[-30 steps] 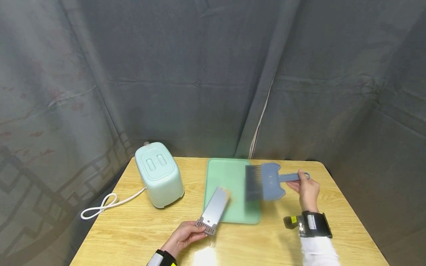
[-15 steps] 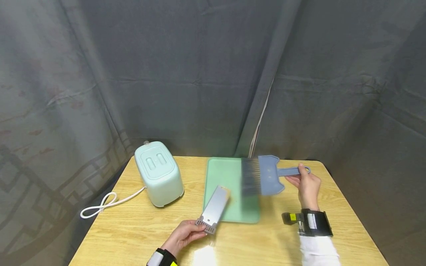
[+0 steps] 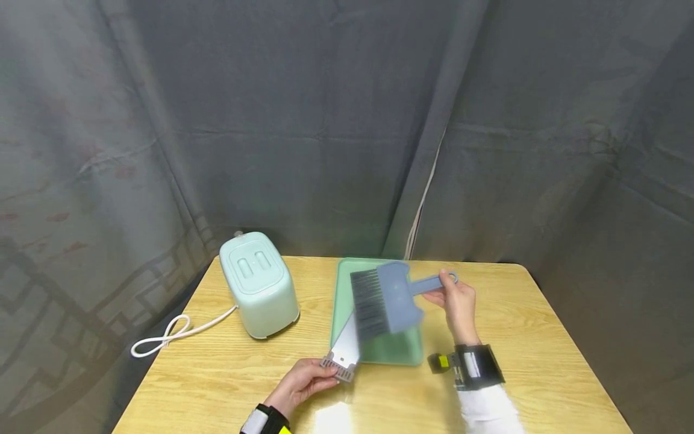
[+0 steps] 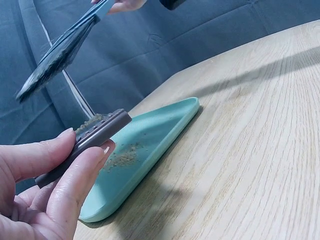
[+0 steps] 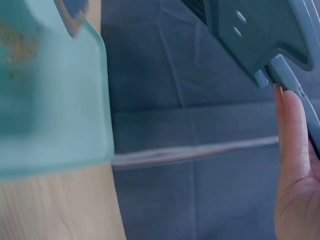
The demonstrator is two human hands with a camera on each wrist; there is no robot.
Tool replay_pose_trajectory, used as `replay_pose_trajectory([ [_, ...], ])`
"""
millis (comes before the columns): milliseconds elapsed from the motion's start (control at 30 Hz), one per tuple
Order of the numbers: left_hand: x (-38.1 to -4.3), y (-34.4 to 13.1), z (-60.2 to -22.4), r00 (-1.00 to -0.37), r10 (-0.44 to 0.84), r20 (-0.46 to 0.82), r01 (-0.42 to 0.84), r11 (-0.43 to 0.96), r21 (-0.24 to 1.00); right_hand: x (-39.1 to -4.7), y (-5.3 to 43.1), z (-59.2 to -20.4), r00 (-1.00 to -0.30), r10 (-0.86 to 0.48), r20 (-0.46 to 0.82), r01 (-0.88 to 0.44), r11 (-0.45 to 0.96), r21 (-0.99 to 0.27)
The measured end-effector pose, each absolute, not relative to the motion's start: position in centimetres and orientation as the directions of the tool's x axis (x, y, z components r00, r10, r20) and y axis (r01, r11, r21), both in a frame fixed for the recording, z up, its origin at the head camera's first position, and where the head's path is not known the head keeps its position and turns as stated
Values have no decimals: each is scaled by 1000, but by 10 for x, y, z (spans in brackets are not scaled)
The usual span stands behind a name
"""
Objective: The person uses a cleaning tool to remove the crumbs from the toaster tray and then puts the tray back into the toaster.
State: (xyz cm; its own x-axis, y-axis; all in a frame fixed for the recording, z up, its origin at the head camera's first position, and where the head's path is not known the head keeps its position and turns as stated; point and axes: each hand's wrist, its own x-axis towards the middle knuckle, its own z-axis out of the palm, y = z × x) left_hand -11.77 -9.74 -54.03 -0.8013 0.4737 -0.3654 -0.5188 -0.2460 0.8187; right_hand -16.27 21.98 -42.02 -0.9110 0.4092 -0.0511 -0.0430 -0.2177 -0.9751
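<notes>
My left hand point(image 3: 303, 381) pinches the slotted grey end of a flat metal crumb tray point(image 3: 344, 349) between thumb and fingers. Crumbs point(image 4: 90, 121) lie on its top in the left wrist view. In my right hand point(image 3: 459, 308) is the handle of a wide blue brush point(image 3: 398, 298) with dark bristles. The bristles overlap the far part of the crumb tray in the head view, while the left wrist view has them raised above it. Beneath both is a green serving tray point(image 3: 400, 351), with loose crumbs point(image 4: 125, 157) scattered on its surface.
A pale mint toaster point(image 3: 271, 307) stands at the left of the wooden table point(image 3: 206, 386), its slots covered by a lid. Its white cord point(image 3: 184, 331) loops over the left edge. Grey curtains point(image 3: 303, 120) hang behind and at the sides.
The right hand has carried the brush leftward, from the green tray's right side to over the crumb tray's far part. The left hand and crumb tray have hardly moved.
</notes>
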Motion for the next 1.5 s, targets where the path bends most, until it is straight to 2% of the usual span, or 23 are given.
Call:
replay_pose_trajectory([
  [600,-118,-94,-538,-804,462,-374,-518,-236,822,-163,183,-450,-938,331,-108,80,-97,-992],
  [833,-118,-94,-537,-806,462,-370,-516,-243,821,-162,180,-464,-935,320,-151,144,-47,-989],
  [1167,-116,-94,-537,-809,454,-374,-512,-230,828,-164,184,-475,-923,352,-157,164,-9,-986],
  [1500,-115,-96,-539,-807,462,-367,-515,-249,820,-166,195,-476,-900,408,-153,132,-80,-988],
])
